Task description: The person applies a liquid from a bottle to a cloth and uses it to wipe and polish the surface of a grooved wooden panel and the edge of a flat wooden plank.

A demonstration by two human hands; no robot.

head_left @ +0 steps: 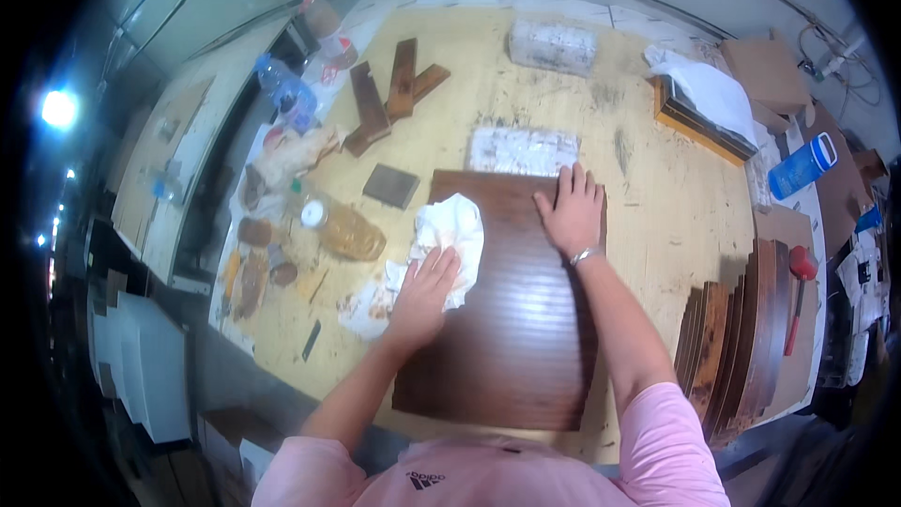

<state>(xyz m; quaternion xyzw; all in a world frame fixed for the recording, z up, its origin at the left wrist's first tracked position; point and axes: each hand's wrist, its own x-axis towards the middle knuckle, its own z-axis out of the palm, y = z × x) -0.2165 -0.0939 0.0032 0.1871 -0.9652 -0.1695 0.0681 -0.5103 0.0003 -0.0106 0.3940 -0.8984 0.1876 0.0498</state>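
A dark brown wooden panel (507,310) with a ribbed, glossy surface lies in front of me. My left hand (427,296) presses a crumpled white cloth (460,230) onto its left edge, with the fingers together on the fabric. Beside that hand, on the table, lies another white cloth (361,312) with brown stains. My right hand (572,216) rests on the panel's far right corner, fingers spread and holding nothing. A block wrapped in whitish plastic (524,150) sits against the panel's far edge.
Left of the panel are a bottle of yellowish liquid (347,228), a grey sanding block (390,186) and small wood pieces (402,75). Another wrapped block (552,47) is at the back. Brown boards (737,347), a red-headed tool (802,265) and a blue bottle (802,166) stand right.
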